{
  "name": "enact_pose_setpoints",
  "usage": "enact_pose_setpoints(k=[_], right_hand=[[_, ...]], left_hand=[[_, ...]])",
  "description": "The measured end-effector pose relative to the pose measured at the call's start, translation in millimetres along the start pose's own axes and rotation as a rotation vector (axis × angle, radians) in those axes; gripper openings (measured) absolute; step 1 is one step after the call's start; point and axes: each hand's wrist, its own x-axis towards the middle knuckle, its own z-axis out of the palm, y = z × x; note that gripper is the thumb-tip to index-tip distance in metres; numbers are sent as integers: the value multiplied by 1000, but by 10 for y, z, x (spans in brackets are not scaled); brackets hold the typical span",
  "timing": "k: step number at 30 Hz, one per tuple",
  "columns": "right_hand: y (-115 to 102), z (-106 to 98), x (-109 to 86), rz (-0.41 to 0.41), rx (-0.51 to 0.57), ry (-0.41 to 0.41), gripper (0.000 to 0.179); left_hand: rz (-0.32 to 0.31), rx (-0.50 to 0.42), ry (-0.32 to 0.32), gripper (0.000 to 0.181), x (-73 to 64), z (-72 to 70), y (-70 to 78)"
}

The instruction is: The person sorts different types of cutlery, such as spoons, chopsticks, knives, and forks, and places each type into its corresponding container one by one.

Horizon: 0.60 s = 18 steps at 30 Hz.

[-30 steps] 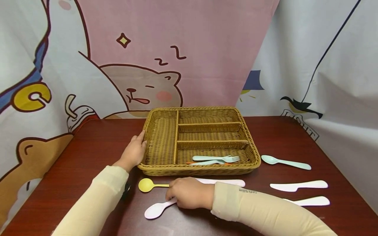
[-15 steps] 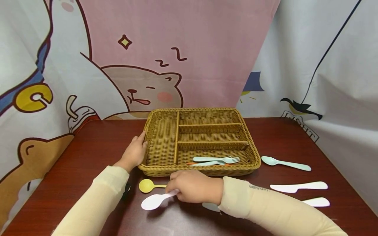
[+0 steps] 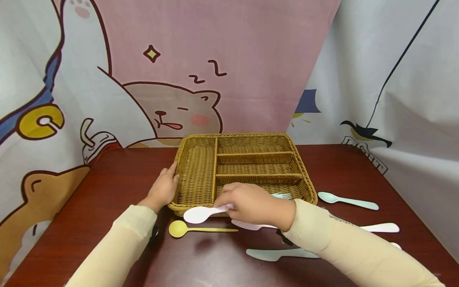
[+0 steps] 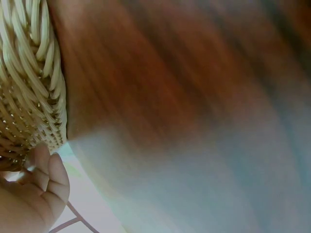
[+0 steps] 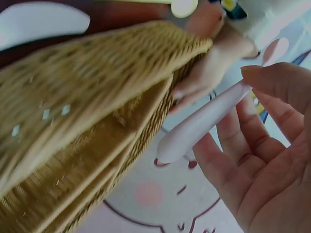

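Note:
My right hand [image 3: 251,203] pinches a pale pink spoon [image 3: 198,215] by its handle, above the front edge of the wicker basket [image 3: 216,167]. In the right wrist view, thumb and fingers hold the spoon handle [image 5: 204,127] while its bowl points away past the thumb. At the basket's left side, my left hand [image 3: 163,189] grips the rim; the left wrist view has its fingers [image 4: 58,177] against the woven wall. A mint fork [image 3: 282,195] lies in the front compartment, mostly hidden by my right hand.
Before the basket lie a yellow spoon [image 3: 178,229], a pink knife [image 3: 251,225] partly covered by my right hand, and a pale green knife [image 3: 267,254]. To the right are a mint spoon [image 3: 348,200] and a white knife [image 3: 381,228], partly behind the sleeve. A printed curtain [image 3: 258,71] hangs behind.
My right hand has lifted the pale pink spoon off the table and carried it forward to the basket's front edge. The left hand has stayed at the basket.

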Motion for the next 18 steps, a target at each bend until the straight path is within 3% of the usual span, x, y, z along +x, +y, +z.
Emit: enact_pose_setpoints(k=[5, 18], right_hand=[[160, -117, -46, 36, 31, 44, 27], [463, -376, -102, 217, 202, 63, 29]], left_hand=[[1, -1, 1, 55, 5, 10, 12], [-21, -5, -26, 56, -11, -19, 11]])
